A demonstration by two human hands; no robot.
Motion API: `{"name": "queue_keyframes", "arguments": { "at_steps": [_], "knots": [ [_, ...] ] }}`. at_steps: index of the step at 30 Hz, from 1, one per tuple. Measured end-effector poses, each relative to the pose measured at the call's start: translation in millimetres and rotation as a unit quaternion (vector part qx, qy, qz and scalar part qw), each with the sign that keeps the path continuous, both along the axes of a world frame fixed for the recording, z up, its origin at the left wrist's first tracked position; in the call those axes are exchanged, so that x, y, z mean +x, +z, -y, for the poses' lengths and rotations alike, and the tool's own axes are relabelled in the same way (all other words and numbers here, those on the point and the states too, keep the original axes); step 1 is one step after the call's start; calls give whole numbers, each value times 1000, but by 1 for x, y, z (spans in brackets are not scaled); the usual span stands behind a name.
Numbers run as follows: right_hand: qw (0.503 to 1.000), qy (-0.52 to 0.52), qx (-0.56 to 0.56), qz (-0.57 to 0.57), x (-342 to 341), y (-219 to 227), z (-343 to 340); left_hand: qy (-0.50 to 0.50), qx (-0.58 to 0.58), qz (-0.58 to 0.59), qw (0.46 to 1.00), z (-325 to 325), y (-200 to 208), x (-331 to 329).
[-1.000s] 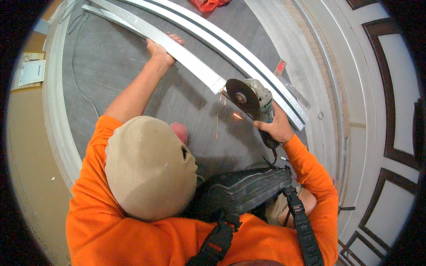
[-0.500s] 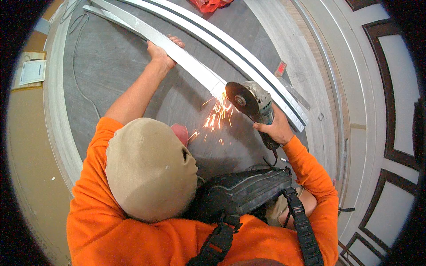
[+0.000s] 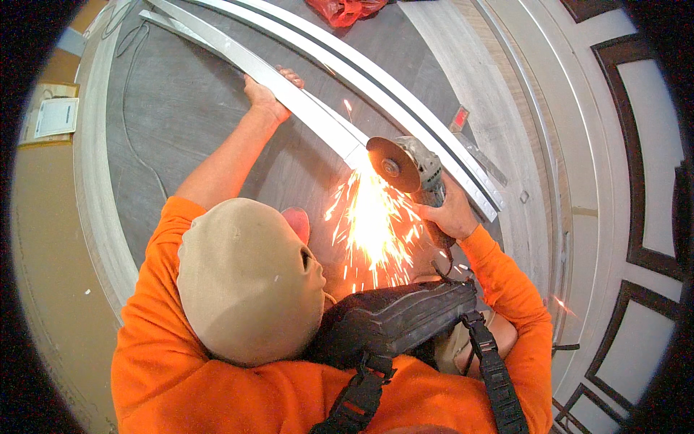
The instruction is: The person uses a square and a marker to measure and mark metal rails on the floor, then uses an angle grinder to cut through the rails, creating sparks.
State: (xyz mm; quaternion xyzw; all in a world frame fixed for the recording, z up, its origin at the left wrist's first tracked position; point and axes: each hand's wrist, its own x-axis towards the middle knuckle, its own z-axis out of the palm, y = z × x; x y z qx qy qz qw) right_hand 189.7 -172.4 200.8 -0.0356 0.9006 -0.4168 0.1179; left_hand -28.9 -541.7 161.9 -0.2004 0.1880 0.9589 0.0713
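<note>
My right hand [image 3: 450,211] is wrapped round the body of an angle grinder [image 3: 426,163]. The grinder's dark round disc [image 3: 390,165] meets the near end of a long white metal profile [image 3: 318,116], and a bright spray of sparks [image 3: 374,224] streams down from that spot toward me. Farther up the profile, my left hand [image 3: 269,95] grips it, with fingers curled over its far edge. The exact contact of disc and metal is partly hidden by glare.
Beyond lie long white strips with a dark groove [image 3: 405,108]. A red plastic bag [image 3: 343,10] is at the top, a red-marked tool [image 3: 459,118] at right, a thin cable [image 3: 129,116] at left. A black bag [image 3: 397,318] and a rounded beige-cloth shape [image 3: 249,282] are close to me.
The sparks have grown from a thin scatter to a dense, bright spray. Both hands keep their grips, and the grinder stays at the profile's end.
</note>
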Motion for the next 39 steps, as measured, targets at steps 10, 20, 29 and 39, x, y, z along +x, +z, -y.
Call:
{"name": "queue_keyframes", "arguments": {
  "at_steps": [10, 20, 29, 39],
  "knots": [
    [998, 14, -42, 37, -9, 30, 22, -6, 10, 3, 1000, 8, -11, -4],
    [999, 34, -40, 8, -10, 32, 24, 10, -19, 18, 1000, 4, -4, 0],
    [999, 32, -14, 8, -13, 27, 22, 3, -6, 13, 1000, 7, -5, -1],
    [998, 30, -9, 56, -18, 8, 13, -3, -7, 22, 1000, 12, -17, -4]
  ]
}}
